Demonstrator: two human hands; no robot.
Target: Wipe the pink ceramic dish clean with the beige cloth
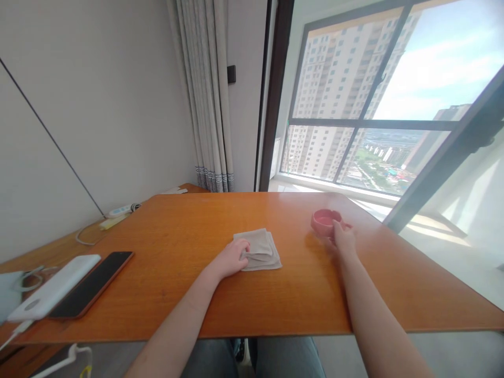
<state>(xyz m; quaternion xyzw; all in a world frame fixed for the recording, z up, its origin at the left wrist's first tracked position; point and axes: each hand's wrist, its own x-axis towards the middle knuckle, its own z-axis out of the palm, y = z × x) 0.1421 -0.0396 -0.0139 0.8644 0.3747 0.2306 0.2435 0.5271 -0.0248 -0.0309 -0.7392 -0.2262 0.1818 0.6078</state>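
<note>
Fingers of the left hand (230,260) lie flat and together on the near left edge of a folded beige cloth (260,249), pressing it to the orange-brown wooden table (177,294) without gripping it; most of the cloth extends beyond and to the right of those fingers. Fingers of the right hand (343,237) are curled around the near side of a small pink round ceramic bowl (325,220), in contact with its rim and wall; the bowl stands upright on the table just beyond them. Cloth and bowl are apart, with bare table between. Well to the left of the left fingers, near the table's edge, a black smartphone in a reddish case (92,286) lies face up, touching or just beside a white rectangular power bank (53,289). Farther back on that side, a white power strip (120,210) with its cable rests by the wall.
</note>
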